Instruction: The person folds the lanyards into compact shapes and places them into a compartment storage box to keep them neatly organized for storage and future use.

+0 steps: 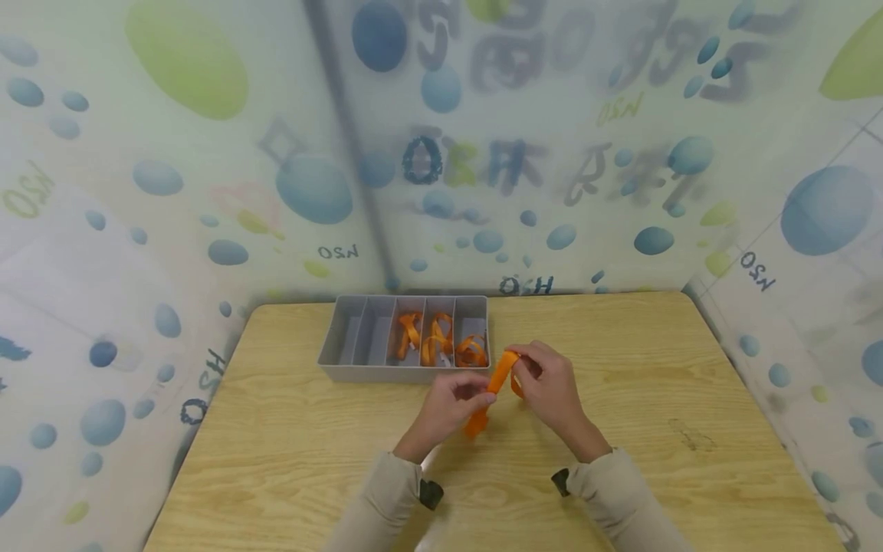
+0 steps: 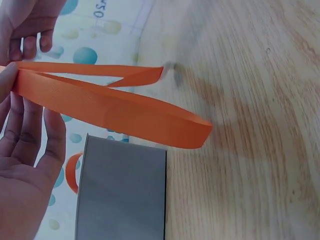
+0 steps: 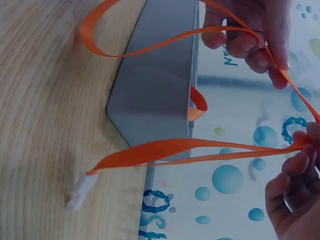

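Both hands hold an orange ribbon lanyard (image 1: 501, 373) above the table, in front of a grey divided box. My left hand (image 1: 450, 404) pinches it between thumb and fingers, and a loop hangs below that grip in the left wrist view. My right hand (image 1: 552, 385) pinches the ribbon slightly higher and to the right. In the right wrist view, the ribbon runs taut between the hands, and a strand from my right hand ends in a small white piece (image 3: 81, 191), its exact kind unclear.
The grey box (image 1: 407, 374) stands near the table's back edge, split into several compartments. More orange lanyards (image 1: 438, 339) lie in its three right-hand compartments. Behind the wooden table (image 1: 290, 460) hangs a patterned white curtain (image 1: 428, 253).
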Motion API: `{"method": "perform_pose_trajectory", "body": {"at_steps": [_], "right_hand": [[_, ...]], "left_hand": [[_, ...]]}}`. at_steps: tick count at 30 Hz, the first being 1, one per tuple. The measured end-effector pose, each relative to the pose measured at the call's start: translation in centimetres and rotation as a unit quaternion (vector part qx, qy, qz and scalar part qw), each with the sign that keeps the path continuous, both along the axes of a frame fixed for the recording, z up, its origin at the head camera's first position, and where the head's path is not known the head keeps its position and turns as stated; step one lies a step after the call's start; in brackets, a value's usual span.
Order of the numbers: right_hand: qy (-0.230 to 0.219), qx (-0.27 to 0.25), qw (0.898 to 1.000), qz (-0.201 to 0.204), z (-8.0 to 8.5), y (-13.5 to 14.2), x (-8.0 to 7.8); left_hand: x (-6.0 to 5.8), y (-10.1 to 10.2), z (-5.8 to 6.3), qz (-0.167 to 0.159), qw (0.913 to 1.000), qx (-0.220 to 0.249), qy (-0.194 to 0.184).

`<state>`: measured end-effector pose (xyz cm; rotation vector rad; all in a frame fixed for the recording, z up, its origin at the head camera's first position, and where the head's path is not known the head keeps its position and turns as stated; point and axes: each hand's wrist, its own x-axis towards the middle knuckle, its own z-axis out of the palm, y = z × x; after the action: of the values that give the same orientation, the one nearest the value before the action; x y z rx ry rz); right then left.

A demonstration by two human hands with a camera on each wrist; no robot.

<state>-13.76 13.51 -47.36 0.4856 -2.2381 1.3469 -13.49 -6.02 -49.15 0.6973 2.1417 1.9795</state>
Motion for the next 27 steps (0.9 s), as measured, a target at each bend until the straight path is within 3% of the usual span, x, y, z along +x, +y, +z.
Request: {"method": "perform_pose_trajectory", "body": {"at_steps": [3,8,16,23,27], "right_hand": [[-0.003,-0.014,1.0,0.003,1.9,-0.5,0.9],[-0.048,-0.048,0.998,0.006,4.8,-1.2,2.2],[-0.075,-0.097,0.992,0.025,3.4,-0.5,1.2],[-0.083,-0.141,0.985,0.062,4.1,-0.5,1.5],[-0.097,-0.151,0.981,0.072,4.3,-0.6,1.6]], "left_hand": [[0.3,0.1,0.5,0.003,1.0,0.005,0.004],[0.8,0.2,2.0,0.002,0.9999,0.012,0.005],[0.8,0.5,2.1,0.002,0.9999,0.009,-0.007],[0.8,0.8,2.1,0.002,1.0,0.004,-0.009],[0.3,1.1,0.9,-0.001,0.9999,-0.003,-0.017]]}}
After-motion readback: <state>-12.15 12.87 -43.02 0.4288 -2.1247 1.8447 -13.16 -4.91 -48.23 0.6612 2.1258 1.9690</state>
